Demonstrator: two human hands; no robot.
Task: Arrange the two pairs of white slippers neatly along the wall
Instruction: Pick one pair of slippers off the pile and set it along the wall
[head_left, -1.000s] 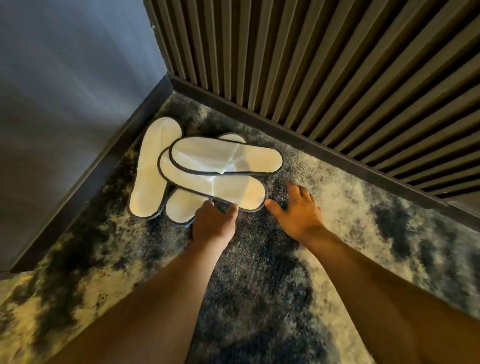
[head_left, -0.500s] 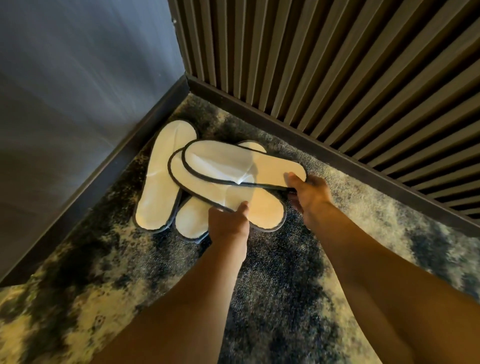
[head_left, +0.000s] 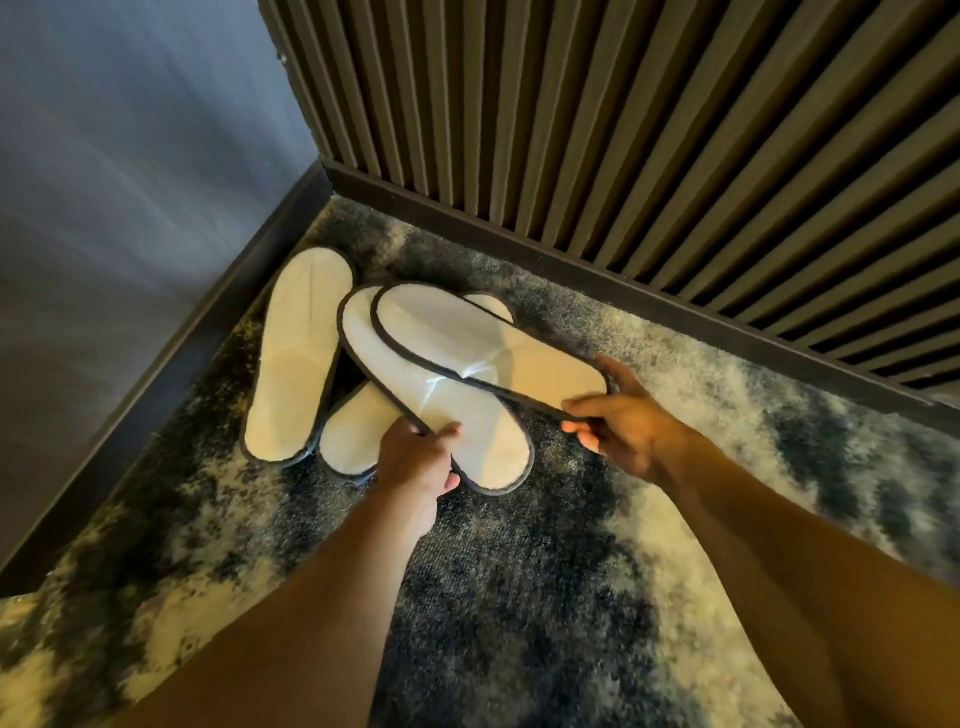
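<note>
The task looks only begun: the left hand (head_left: 415, 462) pinches the lower crossed slipper (head_left: 441, 400) and the right hand (head_left: 623, 421) pinches the top slipper (head_left: 488, 343). The other two slippers (head_left: 296, 358) lie under them on the carpet (head_left: 519, 597), in the corner by the slatted wall (head_left: 623, 130), so all four are not yet in a row.

Four white dark-edged slippers (head_left: 415, 395), criss-crossed

The corner was dim and warm-toned. Light glared off the slippers (head_left: 441, 374) I held, and a dark shadow lay under them. Left of them the wall (head_left: 119, 156) smeared with blur; the slats (head_left: 649, 130) fanned out, bent by the lens.
</note>
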